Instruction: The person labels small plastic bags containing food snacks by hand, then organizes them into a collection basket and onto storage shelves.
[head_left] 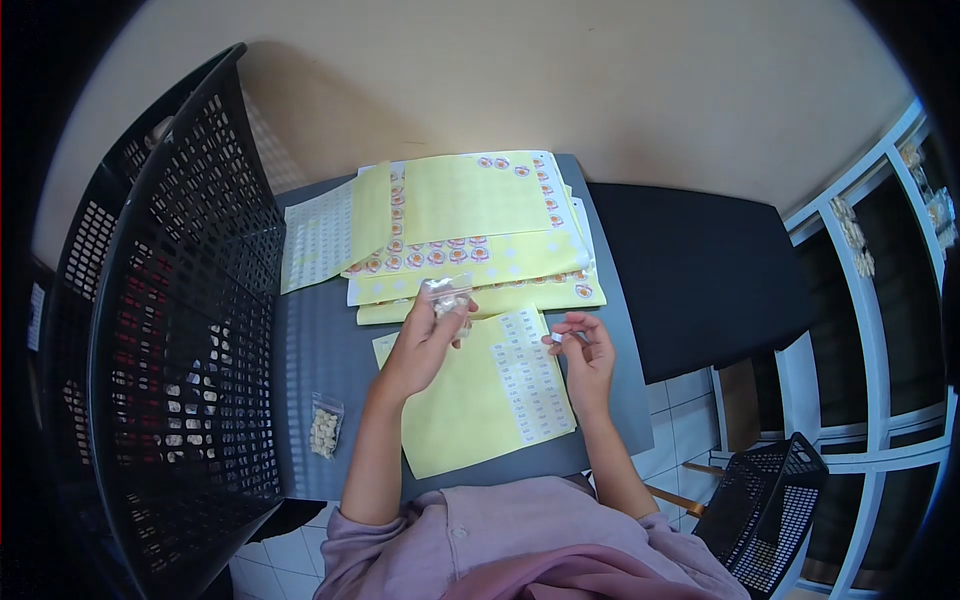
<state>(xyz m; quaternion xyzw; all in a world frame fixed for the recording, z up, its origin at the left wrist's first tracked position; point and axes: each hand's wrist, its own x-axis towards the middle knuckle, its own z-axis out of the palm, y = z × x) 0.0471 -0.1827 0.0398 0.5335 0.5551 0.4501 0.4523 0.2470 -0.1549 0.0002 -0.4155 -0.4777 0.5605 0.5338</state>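
My left hand (428, 345) is closed around a small clear zip bag (450, 292) with pale pieces inside, held above the yellow sheets. Between the thumb and fingers of my right hand (585, 352) is a small white label (557, 338). Under my hands lies a yellow backing sheet (450, 420) with rows of small white printed labels (530, 385) on its right part. A second zip bag (325, 428) of pale pieces rests on the grey table, left of my left forearm.
Yellow sheets with round orange-and-pink stickers (470, 200) are stacked at the back of the grey table (310, 340). A tall black crate (190, 300) stands on the left. To the right are a black surface (690, 270), a black basket (765, 510) and a white-framed rack (880, 400).
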